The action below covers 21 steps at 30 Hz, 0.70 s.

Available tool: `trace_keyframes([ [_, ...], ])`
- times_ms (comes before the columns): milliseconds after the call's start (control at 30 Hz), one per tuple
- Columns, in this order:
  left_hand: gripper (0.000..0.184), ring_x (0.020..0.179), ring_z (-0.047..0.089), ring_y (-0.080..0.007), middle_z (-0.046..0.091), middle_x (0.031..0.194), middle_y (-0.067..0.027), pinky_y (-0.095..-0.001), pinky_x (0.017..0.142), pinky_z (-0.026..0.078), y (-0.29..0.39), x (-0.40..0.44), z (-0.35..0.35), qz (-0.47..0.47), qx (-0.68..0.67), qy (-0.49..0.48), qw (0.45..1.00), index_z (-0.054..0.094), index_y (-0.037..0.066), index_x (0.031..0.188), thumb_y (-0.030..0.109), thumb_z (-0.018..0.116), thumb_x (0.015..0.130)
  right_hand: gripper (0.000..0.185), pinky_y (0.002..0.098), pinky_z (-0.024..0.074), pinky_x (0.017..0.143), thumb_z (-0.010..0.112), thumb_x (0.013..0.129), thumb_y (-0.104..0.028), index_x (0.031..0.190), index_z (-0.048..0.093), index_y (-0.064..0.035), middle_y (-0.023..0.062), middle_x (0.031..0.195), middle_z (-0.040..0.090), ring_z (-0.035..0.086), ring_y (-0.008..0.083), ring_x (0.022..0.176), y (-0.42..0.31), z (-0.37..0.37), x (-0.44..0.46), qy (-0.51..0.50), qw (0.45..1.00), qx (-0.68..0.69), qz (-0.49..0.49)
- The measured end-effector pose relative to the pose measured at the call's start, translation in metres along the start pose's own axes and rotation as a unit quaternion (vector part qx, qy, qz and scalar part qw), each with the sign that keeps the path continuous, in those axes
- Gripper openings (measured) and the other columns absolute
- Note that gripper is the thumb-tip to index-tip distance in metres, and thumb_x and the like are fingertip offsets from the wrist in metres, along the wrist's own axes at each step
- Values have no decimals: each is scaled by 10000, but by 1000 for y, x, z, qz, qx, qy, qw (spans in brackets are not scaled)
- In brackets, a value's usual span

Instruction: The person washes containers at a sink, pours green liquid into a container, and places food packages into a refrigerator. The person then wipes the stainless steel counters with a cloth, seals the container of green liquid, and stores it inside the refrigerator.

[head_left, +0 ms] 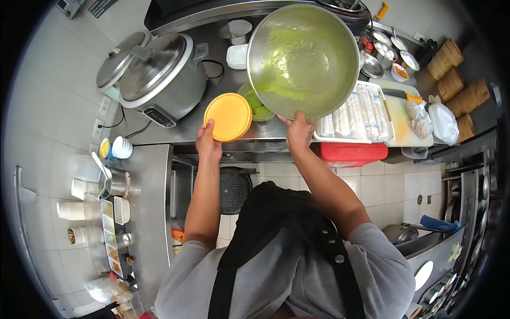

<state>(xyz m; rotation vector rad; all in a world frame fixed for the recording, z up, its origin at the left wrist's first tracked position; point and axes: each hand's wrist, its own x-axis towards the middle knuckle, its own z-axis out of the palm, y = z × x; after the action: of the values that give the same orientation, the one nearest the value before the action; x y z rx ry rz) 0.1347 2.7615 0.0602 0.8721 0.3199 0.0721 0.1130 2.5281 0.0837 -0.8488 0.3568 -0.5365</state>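
My left hand (209, 142) is closed on the edge of a round yellow-orange lid (228, 118), thumb on top. At its lower rim, a large metal mixing bowl (311, 61) is gripped by my right hand (299, 133). The bowl is tilted so its inside faces me, smeared with green residue. Between the lid and the bowl, a clear container with a green mixture (258, 109) stands on the steel counter (183, 130). Lid and bowl hide parts of that container.
Left on the counter stands a big rice cooker (159, 80). White square dishes (237, 56) sit behind the lid. Right of the bowl are a white tray of wrapped rolls (355, 114) and a cutting board (406, 125). A red box (353, 154) is below the counter edge.
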Motion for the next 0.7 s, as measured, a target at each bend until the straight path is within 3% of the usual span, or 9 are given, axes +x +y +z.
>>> trace_keyframes([
  [133,220,960,635,-200,637,1046,-80,-333,807,537,-16,21,14,20,25,-18,999,560,28,1098,118,595,900,414,435,594,702,444,837,-12,1229,360,86,209,1186,468,577,338,974,-19,-1,1,19,994,104,35],
  [233,224,873,651,-181,650,978,-70,-313,715,544,-28,43,37,34,81,-24,996,580,30,1068,135,630,876,395,478,567,785,447,832,3,1203,360,109,220,1163,485,577,371,976,-65,-7,-10,24,986,150,75],
  [333,240,747,647,-151,656,881,-54,-291,607,517,-37,63,62,9,263,53,963,603,33,1036,159,667,843,430,506,524,859,447,824,16,1226,337,123,239,1190,473,551,398,1026,-124,-31,-24,0,979,188,79],
  [433,229,650,624,-148,651,803,-46,-291,540,481,-51,74,83,28,295,55,953,627,36,988,173,691,816,413,525,523,867,463,830,-13,1217,370,98,212,1213,466,531,382,1080,-167,-102,-42,-30,982,173,70],
  [533,265,672,636,-185,672,850,-71,-299,606,489,-67,117,74,95,436,48,893,640,13,959,197,710,782,384,496,540,837,473,835,-24,1201,424,79,193,1191,512,561,350,1056,-218,-169,-89,81,993,71,41],
  [633,306,705,652,-254,682,848,-90,-316,679,510,-68,146,67,211,590,4,779,665,32,980,245,700,763,367,444,570,779,485,842,-32,1195,462,67,172,1164,547,599,312,997,-244,-248,-131,172,985,17,-7],
  [667,473,973,617,-309,643,1097,-120,-427,845,484,-61,138,74,213,642,16,736,625,52,1127,325,704,749,364,422,573,772,485,846,-28,1203,465,42,158,1172,553,606,304,998,-250,-270,-145,199,980,11,-12],
  [700,531,1065,555,-317,582,1190,-114,-479,876,448,-56,114,90,232,697,18,679,598,64,1171,368,700,748,364,399,576,766,485,851,-25,1211,467,17,144,1181,559,612,297,999,-255,-290,-157,225,974,6,-17],
])
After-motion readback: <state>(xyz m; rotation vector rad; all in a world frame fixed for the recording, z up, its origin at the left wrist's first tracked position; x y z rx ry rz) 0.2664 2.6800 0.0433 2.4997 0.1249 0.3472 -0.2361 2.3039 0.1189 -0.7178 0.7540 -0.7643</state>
